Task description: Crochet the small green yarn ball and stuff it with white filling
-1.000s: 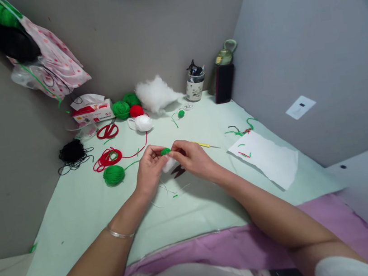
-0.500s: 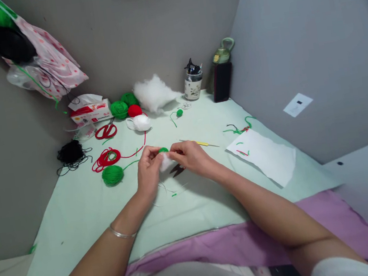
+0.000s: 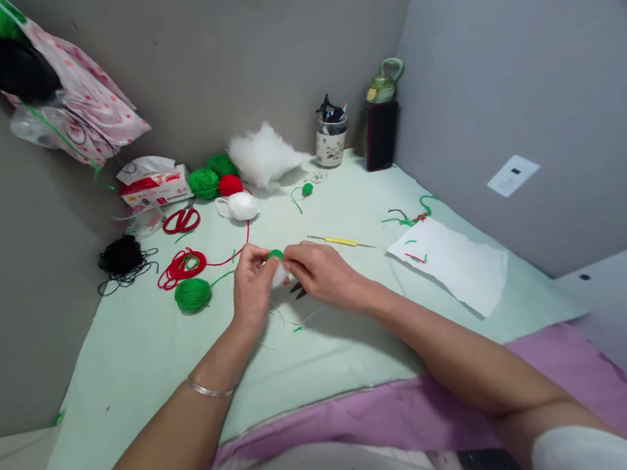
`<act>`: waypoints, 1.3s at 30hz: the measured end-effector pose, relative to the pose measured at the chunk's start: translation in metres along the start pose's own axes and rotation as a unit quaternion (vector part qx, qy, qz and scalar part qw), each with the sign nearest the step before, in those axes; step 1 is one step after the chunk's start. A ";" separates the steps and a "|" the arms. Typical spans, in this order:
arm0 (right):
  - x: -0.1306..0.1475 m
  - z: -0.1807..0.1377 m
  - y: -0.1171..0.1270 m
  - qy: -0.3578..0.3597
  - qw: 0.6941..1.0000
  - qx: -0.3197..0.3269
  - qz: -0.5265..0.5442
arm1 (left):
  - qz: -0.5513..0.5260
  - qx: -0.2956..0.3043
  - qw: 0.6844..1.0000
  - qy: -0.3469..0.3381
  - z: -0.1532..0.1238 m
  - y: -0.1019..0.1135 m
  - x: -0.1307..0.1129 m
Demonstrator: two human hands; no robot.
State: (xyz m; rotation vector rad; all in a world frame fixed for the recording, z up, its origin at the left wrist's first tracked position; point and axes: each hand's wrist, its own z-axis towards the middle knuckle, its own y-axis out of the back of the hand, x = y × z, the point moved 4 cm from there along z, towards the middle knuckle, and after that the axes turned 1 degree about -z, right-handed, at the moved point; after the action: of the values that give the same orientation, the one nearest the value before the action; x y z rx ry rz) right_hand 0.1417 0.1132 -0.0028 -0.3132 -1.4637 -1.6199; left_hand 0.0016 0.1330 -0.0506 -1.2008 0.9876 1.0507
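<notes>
Over the middle of the pale green table (image 3: 132,354), my left hand (image 3: 251,286) and my right hand (image 3: 322,271) meet, fingers pinched together. Between them sits a small green crocheted piece (image 3: 275,255) with a tuft of white stuffing (image 3: 280,274) at its underside. Both hands grip this piece. A green yarn strand runs from it to a green yarn ball (image 3: 193,295) at the left. Dark snips (image 3: 298,290) lie on the table just under my right hand. A yellow-handled crochet hook (image 3: 341,241) lies just beyond my right hand.
At the back stand a tissue box (image 3: 155,189), green and red yarn balls (image 3: 206,182), a heap of white stuffing (image 3: 265,154), a jar (image 3: 331,147) and a bottle (image 3: 383,124). Red scissors (image 3: 182,221), red yarn (image 3: 181,269) and black yarn (image 3: 120,257) lie left. White paper (image 3: 458,265) lies right.
My hands have closed in a little on the green piece, and less of the white stuffing shows. The view has shifted slightly.
</notes>
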 end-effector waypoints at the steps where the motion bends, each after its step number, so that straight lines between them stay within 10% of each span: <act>1: 0.001 0.000 -0.001 -0.002 1.000 0.002 0.010 | -0.002 -0.002 1.000 0.007 0.000 0.000 0.001; 13: -0.018 0.005 0.003 -0.130 0.979 -0.070 0.137 | -0.013 0.036 0.999 0.000 -0.006 -0.004 -0.006; 26: 0.003 -0.001 0.002 -0.010 0.998 0.027 0.062 | -0.038 -0.001 0.998 0.052 -0.003 -0.006 -0.006; 39: -0.028 0.010 0.007 -0.091 0.992 -0.075 0.054 | -0.094 0.066 0.988 0.107 -0.013 -0.016 -0.007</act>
State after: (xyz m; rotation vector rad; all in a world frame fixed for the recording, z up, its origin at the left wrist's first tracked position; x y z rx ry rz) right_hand 0.1592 0.1353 -0.0151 -0.6297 -1.4351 -1.6519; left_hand 0.0153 0.1185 -0.0415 -1.2874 1.0685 0.7072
